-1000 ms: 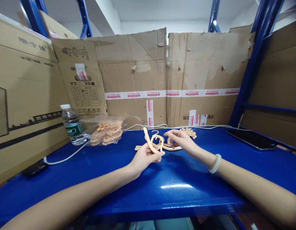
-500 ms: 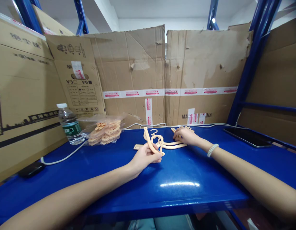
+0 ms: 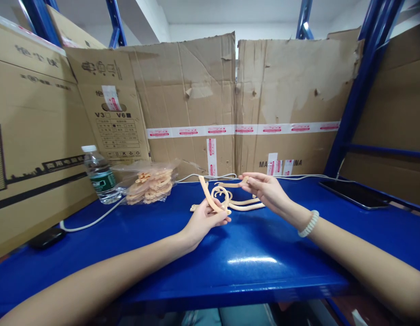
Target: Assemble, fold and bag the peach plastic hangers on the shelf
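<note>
My left hand (image 3: 203,222) is closed around a partly built cream plastic clothes hanger (image 3: 207,192), one arm slanting up to the left and a curved loop beside it. To the right, my right hand (image 3: 269,191) pinches a loose hanger arm (image 3: 230,184) between thumb and fingers. This piece points left, close to the top of the loop; whether they touch I cannot tell. Behind both hands, more cream hanger parts (image 3: 248,208) lie on the blue table (image 3: 250,276), partly hidden by the held hanger.
A clear bag of hanger pieces (image 3: 152,185) lies at the left, next to a water bottle (image 3: 101,177). A white cable (image 3: 90,227) runs from a black device (image 3: 46,238). At the right lies a dark phone-like slab (image 3: 352,194). Cardboard sheets (image 3: 192,104) wall the back.
My right hand has lifted a hanger arm from the parts at the back and brought it left, towards the hanger in my left hand. That hanger has shifted slightly left.
</note>
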The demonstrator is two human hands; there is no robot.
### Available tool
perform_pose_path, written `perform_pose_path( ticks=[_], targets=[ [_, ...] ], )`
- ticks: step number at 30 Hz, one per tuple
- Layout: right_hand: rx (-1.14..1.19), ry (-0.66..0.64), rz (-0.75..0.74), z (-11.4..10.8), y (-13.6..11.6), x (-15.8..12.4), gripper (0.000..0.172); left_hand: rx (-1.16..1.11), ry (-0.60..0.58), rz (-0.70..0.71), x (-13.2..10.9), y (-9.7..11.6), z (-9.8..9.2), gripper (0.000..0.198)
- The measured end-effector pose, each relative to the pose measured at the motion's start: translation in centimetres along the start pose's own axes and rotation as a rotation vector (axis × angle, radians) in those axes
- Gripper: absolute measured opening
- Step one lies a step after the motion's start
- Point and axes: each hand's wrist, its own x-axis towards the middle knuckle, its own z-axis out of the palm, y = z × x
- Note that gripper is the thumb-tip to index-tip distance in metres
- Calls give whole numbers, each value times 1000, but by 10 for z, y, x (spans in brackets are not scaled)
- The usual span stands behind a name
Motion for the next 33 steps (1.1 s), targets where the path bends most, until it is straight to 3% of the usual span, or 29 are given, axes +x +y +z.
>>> perform_pose_path(
  ticks=[6, 10, 13, 19, 28, 33],
  targets=[
    [63, -23, 217, 20, 5, -19, 15, -57, -19, 11, 0, -1, -1, 49],
    [80, 18, 210, 25, 9, -24, 35, -77, -19, 30, 0, -3, -1, 50],
    [143, -26, 227, 27, 12, -25, 51, -74, -4, 43, 0, -4, -1, 50],
    [16, -189, 268, 24, 17, -23, 35, -65, -18, 61, 1, -4, -1, 50],
    [-167, -308, 244, 24, 10, -24, 42, -22, -46, 67, -1, -3, -1, 45],
    [-197, -334, 216, 24, 9, -24, 36, 13, -24, 75, -3, -2, 0, 45]
  ],
)
